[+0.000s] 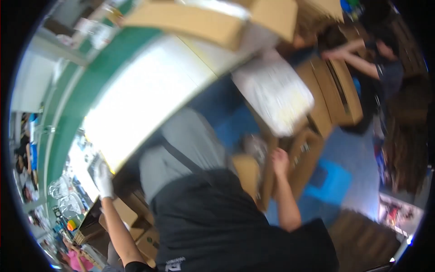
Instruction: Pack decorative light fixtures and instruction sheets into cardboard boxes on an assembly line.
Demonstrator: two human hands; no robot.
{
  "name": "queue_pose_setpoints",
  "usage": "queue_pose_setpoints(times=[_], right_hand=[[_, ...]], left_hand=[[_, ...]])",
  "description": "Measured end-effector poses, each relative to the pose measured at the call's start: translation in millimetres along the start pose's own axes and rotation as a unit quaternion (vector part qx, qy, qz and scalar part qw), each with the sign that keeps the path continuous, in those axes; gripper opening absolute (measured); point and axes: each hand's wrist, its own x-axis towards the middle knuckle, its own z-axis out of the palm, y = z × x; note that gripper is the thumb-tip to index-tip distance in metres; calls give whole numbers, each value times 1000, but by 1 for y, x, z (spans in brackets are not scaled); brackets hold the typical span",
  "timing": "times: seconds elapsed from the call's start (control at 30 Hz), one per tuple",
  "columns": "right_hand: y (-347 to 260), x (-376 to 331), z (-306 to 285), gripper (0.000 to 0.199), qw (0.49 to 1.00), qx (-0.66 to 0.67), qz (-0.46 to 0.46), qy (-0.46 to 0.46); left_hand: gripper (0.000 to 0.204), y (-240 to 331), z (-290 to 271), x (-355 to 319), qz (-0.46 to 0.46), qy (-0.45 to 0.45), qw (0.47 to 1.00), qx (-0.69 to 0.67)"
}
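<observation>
My left hand (103, 181), in a white glove, reaches to the near left end of the white tabletop (149, 86). A small greyish thing shows at its fingertips, but blur hides whether I hold it. My right hand (280, 159) is bare and hangs over an open cardboard box (295, 158) on my right. Its fingers are smeared, so I cannot make out their pose. Just beyond it lies a white, plastic-wrapped package (277, 93); whether the hand touches it is unclear.
Cardboard boxes (186, 20) stand at the table's far end. Clear plastic bags (68, 199) lie at left. More cartons (124, 211) sit below my left arm. A co-worker (383, 63) reaches toward a large carton (333, 90) at far right. A blue patch (328, 181) marks the floor.
</observation>
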Motion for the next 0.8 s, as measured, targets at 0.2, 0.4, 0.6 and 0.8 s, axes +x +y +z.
queue_pose_setpoints(times=[0.2, 0.4, 0.6, 0.8], right_hand=[[-335, 50, -17, 37, 900, -55, -429, 64], [-601, 72, 74, 25, 788, -149, -593, -69], [-611, 251, 186, 47, 744, -502, -434, -85], [-631, 237, 209, 66, 722, -584, -326, -177]], left_hand=[[52, 36, 42, -5, -3, -44, 994, -100], [64, 61, 58, -9, 6, -30, 999, 18], [65, 83, 60, 4, -4, -46, 999, -5], [65, 76, 33, -4, -13, -97, 995, -22]])
